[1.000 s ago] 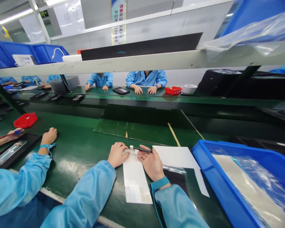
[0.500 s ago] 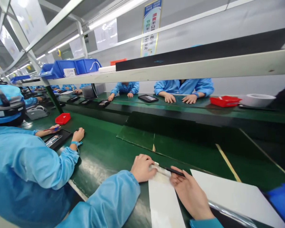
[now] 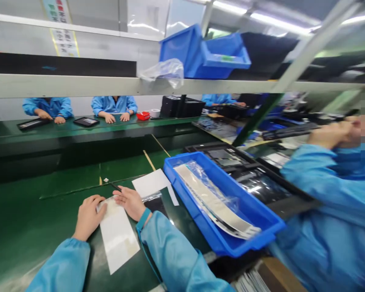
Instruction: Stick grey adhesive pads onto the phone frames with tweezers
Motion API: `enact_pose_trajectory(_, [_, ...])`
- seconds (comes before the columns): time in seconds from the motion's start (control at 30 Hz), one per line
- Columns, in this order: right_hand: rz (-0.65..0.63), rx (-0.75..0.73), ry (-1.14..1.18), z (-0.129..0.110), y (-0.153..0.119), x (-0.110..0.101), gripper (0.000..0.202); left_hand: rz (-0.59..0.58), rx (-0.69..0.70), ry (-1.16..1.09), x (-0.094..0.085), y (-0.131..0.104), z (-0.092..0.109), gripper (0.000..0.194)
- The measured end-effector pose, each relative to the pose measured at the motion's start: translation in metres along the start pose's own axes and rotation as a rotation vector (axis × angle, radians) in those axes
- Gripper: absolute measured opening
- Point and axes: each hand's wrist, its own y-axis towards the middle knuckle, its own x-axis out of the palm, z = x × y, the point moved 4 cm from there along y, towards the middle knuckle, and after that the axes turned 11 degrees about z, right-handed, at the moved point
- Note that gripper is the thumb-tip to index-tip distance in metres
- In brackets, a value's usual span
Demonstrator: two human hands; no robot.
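A long white sheet (image 3: pixel 118 239) lies on the green bench in front of me, its far end between my hands. My left hand (image 3: pixel 89 213) rests at that end's left corner, fingers bent over the edge. At the right corner is my right hand (image 3: pixel 129 202), palm turned inward, with a thin black tool (image 3: pixel 115 187) held at its fingers. The sheet's far end looks yellowish and partly covered by my fingers. Beyond it sits a small white piece (image 3: pixel 106 180). A blue strap circles my right wrist.
Right of my arm stands a blue tray (image 3: pixel 185 207) with long pale strips. White sheets (image 3: pixel 150 183) and a dark film-wrapped item (image 3: pixel 155 202) lie nearer. Black panels (image 3: pixel 261 182) and a person are at the right. A shelf beam (image 3: pixel 79 86) crosses above.
The view has swung right, bringing in the blue tray and the person at the right. The left neighbour is out of view. My hands remain at the sheet's far end.
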Motion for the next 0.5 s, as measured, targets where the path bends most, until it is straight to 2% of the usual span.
enact_pose_trajectory(0.13, [-0.023,-0.001,0.020,0.003,0.000,0.000,0.045,-0.017,0.014,0.092,0.005,-0.002,-0.008,0.035])
enact_pose_trajectory(0.5, [-0.023,-0.017,0.021,0.006,0.005,-0.002,0.056,-0.060,-0.017,0.139,0.016,-0.001,-0.021,0.044])
